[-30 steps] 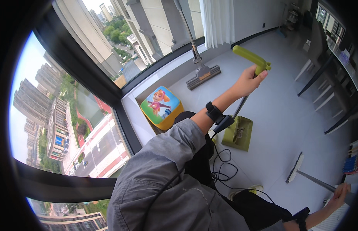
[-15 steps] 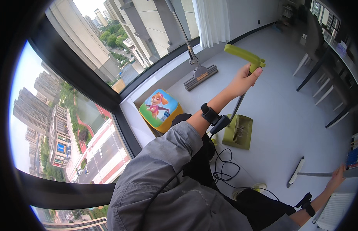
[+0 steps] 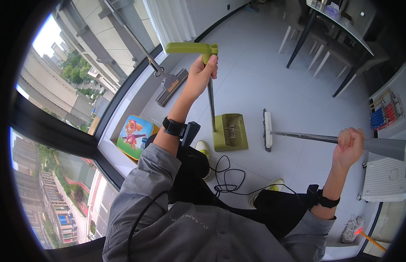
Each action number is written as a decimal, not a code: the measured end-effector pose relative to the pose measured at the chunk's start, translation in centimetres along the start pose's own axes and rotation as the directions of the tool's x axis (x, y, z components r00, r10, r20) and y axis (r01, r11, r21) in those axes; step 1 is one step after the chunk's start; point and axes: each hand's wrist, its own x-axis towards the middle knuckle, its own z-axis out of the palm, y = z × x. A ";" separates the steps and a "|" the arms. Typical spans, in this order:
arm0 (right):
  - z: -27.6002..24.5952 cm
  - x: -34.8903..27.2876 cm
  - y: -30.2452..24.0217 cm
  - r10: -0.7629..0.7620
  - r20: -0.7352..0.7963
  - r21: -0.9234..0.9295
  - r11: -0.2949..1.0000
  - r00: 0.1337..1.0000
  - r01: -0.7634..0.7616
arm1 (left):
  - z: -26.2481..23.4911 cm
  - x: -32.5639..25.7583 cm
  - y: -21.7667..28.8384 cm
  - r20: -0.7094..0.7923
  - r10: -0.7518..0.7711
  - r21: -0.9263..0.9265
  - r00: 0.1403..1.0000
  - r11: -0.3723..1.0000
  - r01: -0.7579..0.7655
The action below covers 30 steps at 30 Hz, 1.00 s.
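The floor point(image 3: 277, 94) is of pale, smooth tiles with thin joints between them, and it carries most of the things. On it, in front of the person, stands a green dustpan point(image 3: 241, 140) with a comb of teeth along one side; some small pale bits lie inside, too small to tell what they are. The left hand point(image 3: 203, 76) is raised above it, its fingers closed around the upper end of the dustpan's pole, just under the green bent handle point(image 3: 190, 48). The right hand point(image 3: 350, 144) is well apart from the left one, its fingers wrapped around the pole of a broom point(image 3: 299, 136). The broom's white head is to the right of the dustpan, near it but not touching, and it seems to rest on the floor.

A black cable point(image 3: 227, 187) lies in loops between the person's two yellowish shoes point(image 3: 275, 185).

At the left side there is a large window with a dark frame point(image 3: 54, 129), through which buildings, trees and a road are seen. Near it are a box with a cartoon picture point(image 3: 135, 135) and a roller mop point(image 3: 171, 87), and a white curtain point(image 3: 170, 22) hangs farther along. At the upper right stands a table point(image 3: 350, 29) with grey chairs point(image 3: 321, 40). At the right edge are a white ribbed suitcase point(image 3: 386, 181) and, lower, a string mop point(image 3: 352, 229).
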 end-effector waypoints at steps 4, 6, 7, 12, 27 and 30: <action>-1.6 0.8 -3.5 -0.016 0.077 0.145 0.989 0.997 0.004 | -0.1 -0.1 0.1 -0.023 -0.009 -0.005 1.000 1.000 0.009; -2.8 0.6 -4.3 -0.054 0.088 0.110 0.993 0.995 0.045 | 0.0 -0.1 -0.2 -0.034 -0.017 -0.003 0.999 1.000 0.017; -3.2 0.5 -4.8 -0.078 0.117 0.099 0.993 0.990 0.067 | 0.0 0.1 -0.6 -0.035 -0.025 0.003 0.999 1.000 0.025; -5.2 1.0 -4.3 -0.182 0.126 -0.040 0.981 0.975 0.188 | 0.3 0.2 -0.4 -0.051 -0.015 -0.007 0.999 1.000 0.015; -6.5 1.9 2.4 -0.036 -0.101 -0.651 0.758 0.994 -0.039 | 0.2 -0.1 -0.2 -0.060 0.004 0.031 0.998 1.000 -0.002; -3.7 0.7 1.2 0.007 -0.076 -0.517 0.855 0.997 -0.046 | 0.3 0.0 0.1 -0.045 0.010 0.053 0.999 0.999 -0.008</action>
